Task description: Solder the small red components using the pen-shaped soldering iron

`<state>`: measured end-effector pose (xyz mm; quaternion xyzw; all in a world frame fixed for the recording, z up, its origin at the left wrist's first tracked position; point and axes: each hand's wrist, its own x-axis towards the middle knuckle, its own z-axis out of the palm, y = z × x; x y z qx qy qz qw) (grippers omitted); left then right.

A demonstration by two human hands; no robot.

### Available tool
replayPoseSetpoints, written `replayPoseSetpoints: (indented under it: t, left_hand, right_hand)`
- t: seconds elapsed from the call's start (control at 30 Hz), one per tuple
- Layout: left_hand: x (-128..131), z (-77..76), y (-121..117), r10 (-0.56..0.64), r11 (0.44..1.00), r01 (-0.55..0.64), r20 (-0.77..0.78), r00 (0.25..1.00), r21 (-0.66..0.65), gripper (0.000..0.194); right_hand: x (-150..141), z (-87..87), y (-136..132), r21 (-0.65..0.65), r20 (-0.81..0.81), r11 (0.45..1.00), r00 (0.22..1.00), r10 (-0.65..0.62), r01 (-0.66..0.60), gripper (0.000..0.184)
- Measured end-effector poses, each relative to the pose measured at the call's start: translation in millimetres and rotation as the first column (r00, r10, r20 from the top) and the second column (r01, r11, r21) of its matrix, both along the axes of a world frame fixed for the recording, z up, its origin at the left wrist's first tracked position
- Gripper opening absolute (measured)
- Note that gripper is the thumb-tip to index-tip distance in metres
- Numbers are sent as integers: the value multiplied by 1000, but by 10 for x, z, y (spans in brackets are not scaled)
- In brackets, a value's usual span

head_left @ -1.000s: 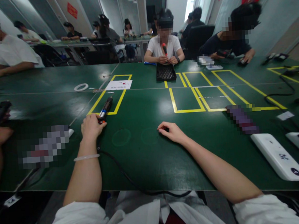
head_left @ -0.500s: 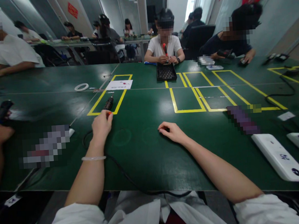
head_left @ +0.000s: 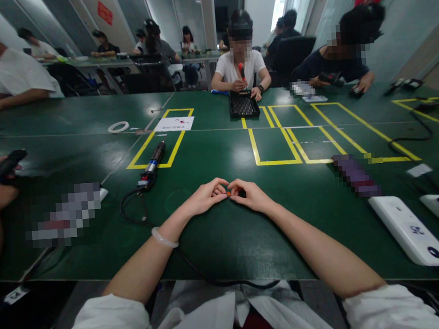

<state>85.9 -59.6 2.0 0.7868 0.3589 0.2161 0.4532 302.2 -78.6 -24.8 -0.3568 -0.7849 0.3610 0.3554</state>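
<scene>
My left hand point(head_left: 209, 196) and my right hand point(head_left: 250, 195) meet fingertip to fingertip just above the green table point(head_left: 218, 250). Between them shows a small orange piece point(head_left: 229, 194), pinched by my left fingers. My right thumb and index finger are closed at the same spot; what they grip is too small to make out. Left of my hands lies a slim corded tool, like an electric screwdriver point(head_left: 153, 161), black and silver with a blue ring. Its black cable point(head_left: 123, 204) loops on the table towards me.
A white power bank point(head_left: 410, 229) and a blurred phone point(head_left: 357, 176) lie to the right, another blurred device point(head_left: 70, 212) to the left. Yellow tape outlines point(head_left: 279, 163) mark the table. Opposite, a person holds a red-handled tool point(head_left: 242, 72) over a black tray point(head_left: 245, 113).
My left hand has moved right from beside the corded tool, carrying the small orange piece to my right fingertips. The tool now lies uncovered. My right hand has barely moved.
</scene>
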Motion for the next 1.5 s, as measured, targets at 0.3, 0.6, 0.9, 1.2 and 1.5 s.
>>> replayPoseSetpoints:
  t: [0.3,0.6,0.9,1.2,1.5]
  left_hand:
    - [34,-48,-2,22,996,-15,78,997,-93,34]
    - [52,6,-25,60,998,-61,69,996,4,24]
    - [55,40,-36,47,997,-49,34,998,60,19]
    - [62,50,-54,55,996,-58,43,998,74,19]
    - [79,73,-102,37,996,-38,10,999,77,27]
  right_hand:
    - [-8,5,-9,6,-16,1000,1000,-5,5,11]
    - [-7,68,-34,-7,-25,998,998,-62,62,12]
    - [-5,47,-23,-17,-23,999,999,-47,47,12]
    - [-2,40,-10,50,-3,997,999,-52,52,17]
    - [18,21,6,-87,-52,993,995,-81,76,18]
